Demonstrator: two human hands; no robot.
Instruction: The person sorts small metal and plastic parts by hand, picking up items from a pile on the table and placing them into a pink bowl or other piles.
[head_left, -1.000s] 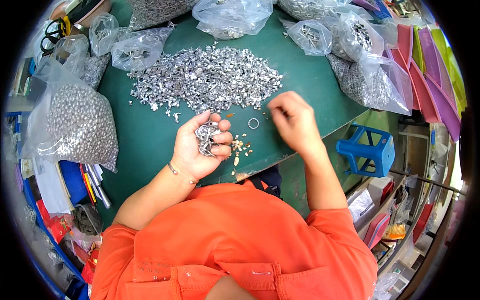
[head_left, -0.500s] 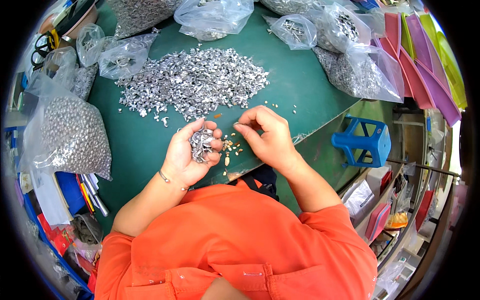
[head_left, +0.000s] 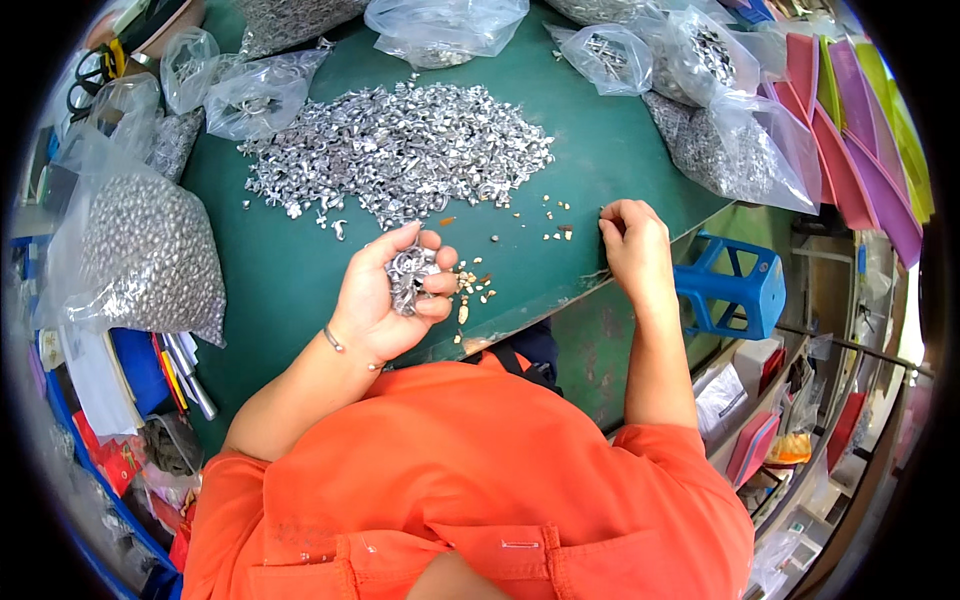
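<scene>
My left hand (head_left: 385, 290) is cupped, palm up, with its fingers curled round a handful of small silvery metal parts (head_left: 411, 280). Just beyond it, a wide heap of the same kind of parts (head_left: 400, 150) lies on the green tabletop (head_left: 590, 150). Over the right edge of the table is my right hand (head_left: 637, 245), its thumb and forefinger pinched together. What that pinch holds, if anything, is too small to make out. Tan and brown crumb-like bits (head_left: 470, 285) lie beside my left fingers, and a few more bits (head_left: 556, 236) are scattered nearer my right hand.
A clear bag of round grey beads (head_left: 150, 255) stands at the left. Bags of metal parts (head_left: 720, 150) line the far right, beside pink, purple and green plastic trays (head_left: 850, 140). Below the table's right edge is a blue stool (head_left: 735, 285). Yellow-and-black-handled scissors (head_left: 95, 75) are at far left.
My right hand has moved right, away from my left hand, to the table's edge. My left hand keeps its handful, its fingers curled in slightly more.
</scene>
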